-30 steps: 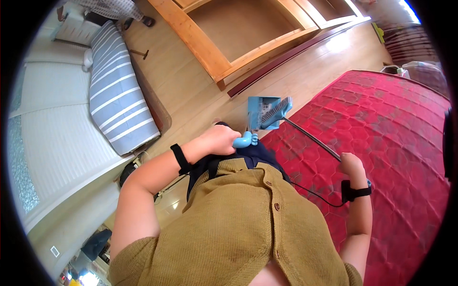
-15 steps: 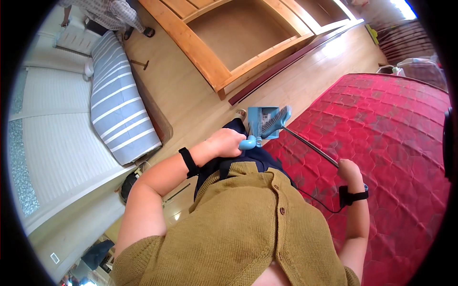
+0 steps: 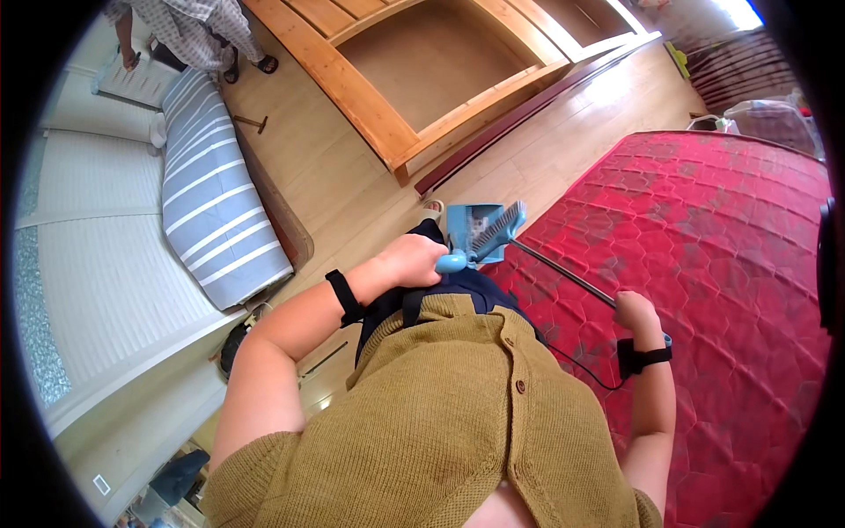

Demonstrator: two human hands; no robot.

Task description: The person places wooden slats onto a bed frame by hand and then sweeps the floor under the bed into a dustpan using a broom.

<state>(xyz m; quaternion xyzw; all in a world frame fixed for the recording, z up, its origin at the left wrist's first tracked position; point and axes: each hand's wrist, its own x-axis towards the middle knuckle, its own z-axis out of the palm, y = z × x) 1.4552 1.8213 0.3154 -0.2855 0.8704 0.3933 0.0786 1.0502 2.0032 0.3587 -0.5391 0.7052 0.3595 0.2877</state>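
Just beyond the olive-brown knitted cardigan [image 3: 422,396], the left hand [image 3: 417,261] was wrapped round the handle [image 3: 452,262] of a light-blue plastic dustpan [image 3: 457,229], ahead of that grip. Rightward, the right hand [image 3: 635,315] clasped a dark-shafted, blue-headed broom [image 3: 563,271], overlapping the dustpan. Beyond both grips stood an orange-brown wooden frame [image 3: 365,110].

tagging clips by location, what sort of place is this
Probably a home bedroom: a large red hexagon-patterned mattress, a long blue and white striped cushion and an orange-brown wooden furniture frame.
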